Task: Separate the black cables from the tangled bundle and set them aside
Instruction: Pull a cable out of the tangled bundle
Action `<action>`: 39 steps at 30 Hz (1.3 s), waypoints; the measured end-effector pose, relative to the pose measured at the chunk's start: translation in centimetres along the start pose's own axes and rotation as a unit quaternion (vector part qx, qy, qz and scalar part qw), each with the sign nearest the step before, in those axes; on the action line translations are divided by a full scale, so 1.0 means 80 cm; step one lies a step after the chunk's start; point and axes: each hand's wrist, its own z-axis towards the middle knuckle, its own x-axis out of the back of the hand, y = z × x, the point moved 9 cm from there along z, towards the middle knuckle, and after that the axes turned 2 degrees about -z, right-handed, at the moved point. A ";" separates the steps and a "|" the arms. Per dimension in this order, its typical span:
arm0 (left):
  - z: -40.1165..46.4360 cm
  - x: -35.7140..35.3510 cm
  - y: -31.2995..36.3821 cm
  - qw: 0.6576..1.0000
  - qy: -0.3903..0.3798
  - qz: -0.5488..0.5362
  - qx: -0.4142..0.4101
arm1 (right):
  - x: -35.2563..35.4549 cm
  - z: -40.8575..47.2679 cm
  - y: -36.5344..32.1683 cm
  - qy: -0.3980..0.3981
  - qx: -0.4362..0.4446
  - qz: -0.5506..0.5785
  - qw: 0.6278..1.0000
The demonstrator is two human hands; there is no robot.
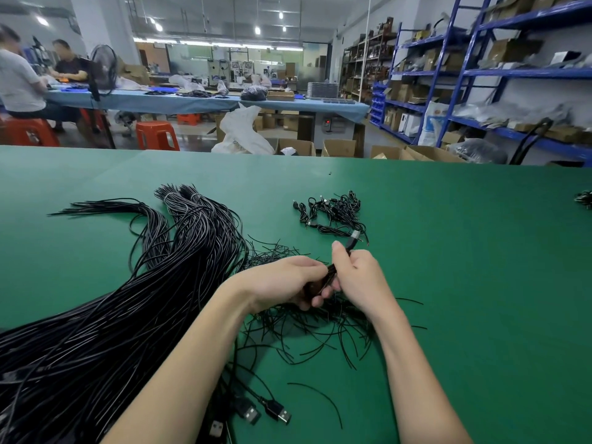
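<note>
Black cables point(105, 315) sprawl across the green table point(464, 267), light, limp and snag-prone; best gripped near a plug. Left hand point(282, 280) and right hand point(358, 277) both pinch one thin bunch point(330, 274). Beyond lies a small sorted pile point(333, 213).

Glossy black plastic cables point(96, 315) lie on matt green table point(448, 251)

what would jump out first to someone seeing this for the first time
The big bundle of long black cables sweeping across the left of the green table. At centre, the left hand and right hand grip a small bunch of cables together above a loose tangle of short wires, with a smaller pile lying beyond them.
</note>
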 end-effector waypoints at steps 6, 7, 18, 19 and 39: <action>0.005 -0.009 -0.013 0.983 -0.031 -0.180 0.021 | -0.010 -0.001 0.008 -0.022 -0.066 0.082 0.994; 0.006 -0.008 -0.017 0.978 -0.026 -0.204 0.027 | -0.011 -0.001 0.011 -0.030 -0.082 0.094 0.992; 0.010 0.074 -0.033 0.958 0.206 -0.194 -0.037 | -0.028 -0.015 0.020 -0.105 -0.049 -0.250 0.961; 0.010 0.077 -0.034 0.957 0.215 -0.190 -0.040 | -0.027 -0.014 0.017 -0.089 -0.050 -0.244 0.965; 0.011 0.071 -0.034 0.966 0.227 -0.123 -0.036 | 0.006 -0.012 0.032 0.012 -0.147 0.302 0.942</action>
